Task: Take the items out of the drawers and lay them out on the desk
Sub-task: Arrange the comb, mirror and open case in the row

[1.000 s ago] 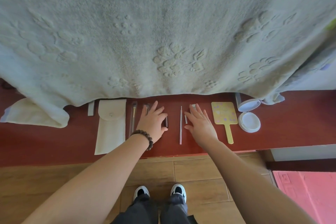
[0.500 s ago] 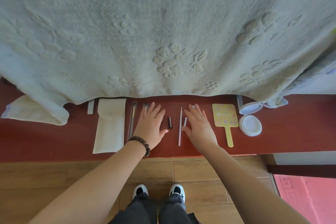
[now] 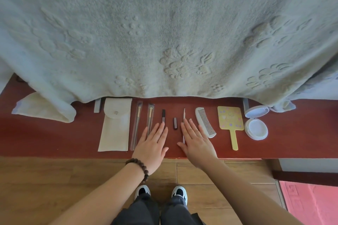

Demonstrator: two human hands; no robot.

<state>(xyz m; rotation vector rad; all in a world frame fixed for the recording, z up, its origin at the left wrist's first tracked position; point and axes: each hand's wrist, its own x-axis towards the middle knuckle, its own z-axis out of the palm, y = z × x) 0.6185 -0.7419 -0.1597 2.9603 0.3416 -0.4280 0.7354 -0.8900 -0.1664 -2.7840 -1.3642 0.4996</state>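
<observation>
- Left hand (image 3: 152, 145) fingers (image 3: 161, 129) are lying straight and close together, flat on the red desk (image 3: 54, 140), pinching nothing; fingertips are overlapping the near end of the dark pencil-like stick (image 3: 163, 116).
- Right hand (image 3: 198, 142) fingers (image 3: 188, 128) are also lying straight and loosely together, flat on the desk; the index side is resting along the thin metal tool (image 3: 183, 126).
- Items are sitting in one row along the desk, long axes running near to far: cloth pouch (image 3: 114, 126) at left with its flap at the far end, then two sleeved brushes (image 3: 136, 126) (image 3: 150, 118) with bristles pointing far, the dark stick, a short dark tube (image 3: 175, 124) between the two hands, the metal tool.
- Right of the hands: comb (image 3: 204, 124) is angling slightly, near end drifting right; yellow hand mirror (image 3: 230, 120) is lying with its handle pointing near; open white compact (image 3: 256, 128) is sitting at the right end.
- A pale towel (image 3: 164, 33) is hanging over the far part of the desk.
- Against one second ago: both hands are drawing back toward the near edge, uncovering the second brush, the dark stick and the comb; the left thumb and fingers are no longer closing on the short tube, which is now lying free.
</observation>
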